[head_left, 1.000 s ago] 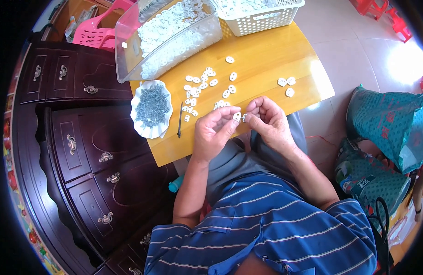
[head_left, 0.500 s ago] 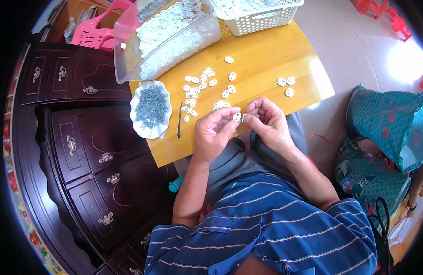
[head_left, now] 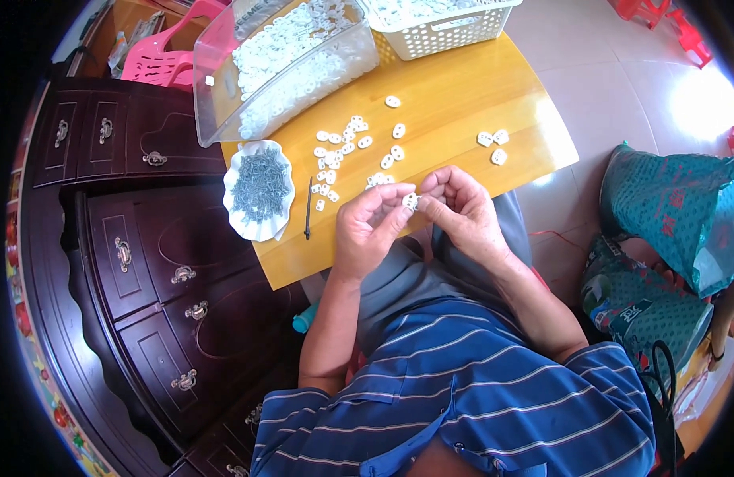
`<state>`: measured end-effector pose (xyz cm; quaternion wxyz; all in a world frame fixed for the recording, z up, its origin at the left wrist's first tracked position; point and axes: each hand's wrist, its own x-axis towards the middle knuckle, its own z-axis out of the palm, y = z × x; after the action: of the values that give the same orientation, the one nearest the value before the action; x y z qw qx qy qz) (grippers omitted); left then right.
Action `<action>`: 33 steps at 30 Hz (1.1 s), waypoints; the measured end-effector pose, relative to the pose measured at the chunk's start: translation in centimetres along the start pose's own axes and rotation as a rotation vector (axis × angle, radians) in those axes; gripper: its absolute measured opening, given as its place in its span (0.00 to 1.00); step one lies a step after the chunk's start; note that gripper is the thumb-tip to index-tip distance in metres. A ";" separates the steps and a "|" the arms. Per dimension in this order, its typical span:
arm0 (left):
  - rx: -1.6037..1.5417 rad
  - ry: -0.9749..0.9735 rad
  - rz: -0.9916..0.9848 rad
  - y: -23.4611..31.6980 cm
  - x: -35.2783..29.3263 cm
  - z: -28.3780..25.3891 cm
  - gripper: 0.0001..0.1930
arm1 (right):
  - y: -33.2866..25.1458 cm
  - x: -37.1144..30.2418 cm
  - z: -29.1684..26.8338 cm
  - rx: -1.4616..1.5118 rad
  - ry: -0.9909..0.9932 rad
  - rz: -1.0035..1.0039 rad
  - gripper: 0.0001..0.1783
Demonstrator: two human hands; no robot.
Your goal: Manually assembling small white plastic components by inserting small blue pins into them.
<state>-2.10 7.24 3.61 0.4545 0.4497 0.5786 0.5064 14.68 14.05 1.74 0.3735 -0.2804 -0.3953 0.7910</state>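
Observation:
Over the table's near edge, my left hand (head_left: 368, 230) pinches a small white oval plastic piece (head_left: 411, 201) with holes between thumb and fingertips. My right hand (head_left: 466, 213) meets it from the other side, thumb and index finger closed at the piece's right edge. A small part seems to be in those right fingertips, mostly hidden. Just beyond my hands lies a cluster of white two-holed pieces (head_left: 379, 180). More loose white pieces (head_left: 333, 157) are scattered further left, and three four-holed-looking white pieces (head_left: 499, 157) sit together at the right.
A fluted white dish (head_left: 231, 213) of small grey metal parts (head_left: 260, 187) stands at the table's left, beside a thin dark tool (head_left: 308, 211). A clear bin (head_left: 216, 119) and white basket (head_left: 454, 40), both full of white pieces, occupy the far side. Dark drawers (head_left: 160, 262) flank the left.
My right fingertips have moved slightly left, bringing the small part they held apart up against the white piece. My left hand keeps its pinch.

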 end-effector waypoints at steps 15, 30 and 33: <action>0.125 -0.156 0.029 1.1 0.7 -0.1 0.13 | -0.5 0.5 -1.9 -0.252 -0.058 0.240 0.10; 0.881 0.149 0.517 1.6 1.0 2.5 0.17 | -0.4 0.3 -1.1 -0.016 0.028 0.208 0.09; 0.881 0.141 0.522 1.7 1.3 2.6 0.15 | -0.5 0.5 -1.6 0.050 0.016 0.262 0.10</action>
<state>0.34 9.10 4.98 0.0406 0.6926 0.6346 0.3405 15.77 15.30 1.27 0.2768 -0.3266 -0.3324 0.8404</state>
